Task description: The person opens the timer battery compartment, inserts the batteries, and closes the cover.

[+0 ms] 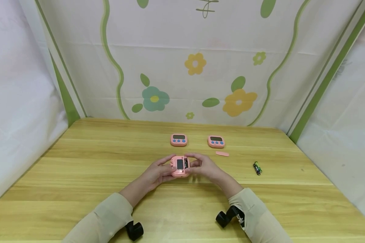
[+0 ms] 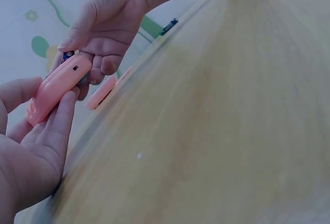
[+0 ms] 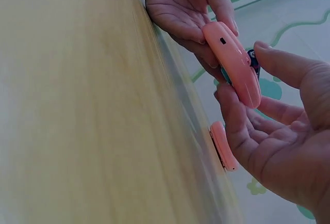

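Observation:
A pink digital timer (image 1: 177,173) is held back side up between both hands, a little above the table. A dark rectangle shows on its back, beside an uncovered battery slot. My left hand (image 1: 156,173) grips its left side, thumb on the back and fingers beneath. At the slot, my right hand (image 1: 205,166) pinches a dark battery (image 3: 252,59) between thumb and index finger. That battery's end sticks out above the timer's back in the wrist views. The right hand's other fingers lie under the timer, touching its edge.
Two more pink timers, one left (image 1: 178,140) and one right (image 1: 216,142), rest face up behind the hands. Near the right one lies a pink battery cover (image 1: 222,154). Loose green and black batteries (image 1: 257,168) lie farther right on the wooden table (image 1: 79,168). A patterned curtain (image 1: 170,40) hangs behind.

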Action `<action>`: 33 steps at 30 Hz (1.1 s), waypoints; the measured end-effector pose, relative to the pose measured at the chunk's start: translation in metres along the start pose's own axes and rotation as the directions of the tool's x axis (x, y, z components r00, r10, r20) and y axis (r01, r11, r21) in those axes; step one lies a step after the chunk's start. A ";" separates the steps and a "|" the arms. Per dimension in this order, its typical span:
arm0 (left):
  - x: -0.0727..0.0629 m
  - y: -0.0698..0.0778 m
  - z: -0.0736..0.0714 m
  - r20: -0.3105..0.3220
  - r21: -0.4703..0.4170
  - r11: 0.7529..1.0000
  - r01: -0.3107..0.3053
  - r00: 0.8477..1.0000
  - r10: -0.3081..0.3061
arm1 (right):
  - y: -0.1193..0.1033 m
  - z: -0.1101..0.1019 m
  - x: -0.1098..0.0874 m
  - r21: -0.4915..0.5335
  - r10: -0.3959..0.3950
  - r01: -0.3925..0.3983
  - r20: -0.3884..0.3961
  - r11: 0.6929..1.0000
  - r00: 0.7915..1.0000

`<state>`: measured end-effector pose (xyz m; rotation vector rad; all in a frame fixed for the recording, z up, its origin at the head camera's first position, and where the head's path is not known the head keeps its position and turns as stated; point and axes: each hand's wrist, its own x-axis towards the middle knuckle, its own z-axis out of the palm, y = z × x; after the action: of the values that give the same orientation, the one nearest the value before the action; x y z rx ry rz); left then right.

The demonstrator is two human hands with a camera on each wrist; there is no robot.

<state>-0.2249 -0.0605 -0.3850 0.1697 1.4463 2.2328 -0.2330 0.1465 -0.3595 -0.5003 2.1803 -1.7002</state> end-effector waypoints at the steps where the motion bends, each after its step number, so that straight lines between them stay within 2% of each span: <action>1: 0.000 0.000 0.000 0.002 0.002 1.000 0.001 1.000 -0.001 | 0.000 0.000 0.000 0.011 0.013 -0.013 0.003 1.000 1.000; 4: 0.000 0.000 -0.001 0.018 0.009 1.000 -0.002 1.000 0.002 | 0.001 0.000 0.000 0.024 0.039 -0.039 0.002 0.999 0.999; 8: 0.000 0.000 -0.002 0.039 0.020 1.000 -0.002 0.999 0.001 | 0.001 0.002 -0.001 0.046 0.030 -0.030 0.000 0.998 1.000; 14: 0.000 0.000 -0.001 0.028 0.021 1.000 0.011 1.000 -0.012 | 0.001 0.005 -0.001 0.091 0.032 -0.030 -0.029 0.995 0.999; 27: -0.001 0.001 0.002 0.038 0.025 1.000 0.017 0.999 -0.018 | 0.000 0.013 -0.001 0.108 0.053 -0.036 -0.153 0.994 0.987; 33: 0.000 0.001 0.001 0.024 0.015 1.000 0.011 1.000 -0.012 | 0.000 0.011 0.000 0.107 0.083 -0.071 -0.117 0.992 0.990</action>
<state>-0.2247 -0.0604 -0.3837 0.1924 1.4482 2.2034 -0.2276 0.1375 -0.3619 -0.2889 2.1505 -1.8331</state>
